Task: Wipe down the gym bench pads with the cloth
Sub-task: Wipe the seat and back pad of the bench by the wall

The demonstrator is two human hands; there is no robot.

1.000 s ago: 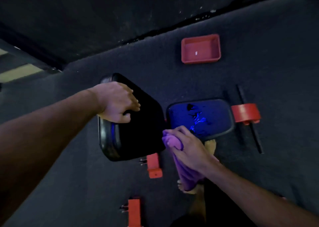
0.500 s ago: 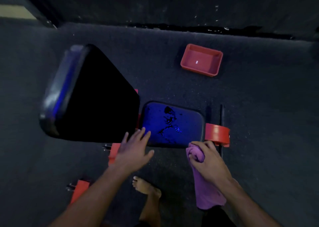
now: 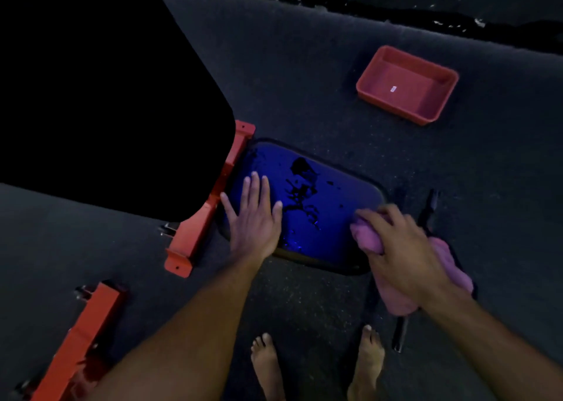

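The seat pad point(image 3: 320, 199) of the gym bench glows blue in the middle of the view, with dark wet-looking patches on its surface. My left hand point(image 3: 254, 218) lies flat on the pad's left part, fingers straight and spread. My right hand point(image 3: 402, 245) grips a bunched purple cloth point(image 3: 447, 266) at the pad's right edge; the cloth's tail hangs down behind my wrist. The big black back pad point(image 3: 106, 102) rises at the upper left, very dark.
Orange frame pieces point(image 3: 195, 236) run beside the seat pad, with another orange bar point(image 3: 79, 339) at the lower left. A red plastic tray point(image 3: 408, 85) sits on the dark floor at the upper right. My bare feet point(image 3: 268, 367) stand below the pad.
My left hand has come forward and settled flat on the blue seat pad. My right hand with the cloth has moved up onto the pad's right edge. The view has come closer.
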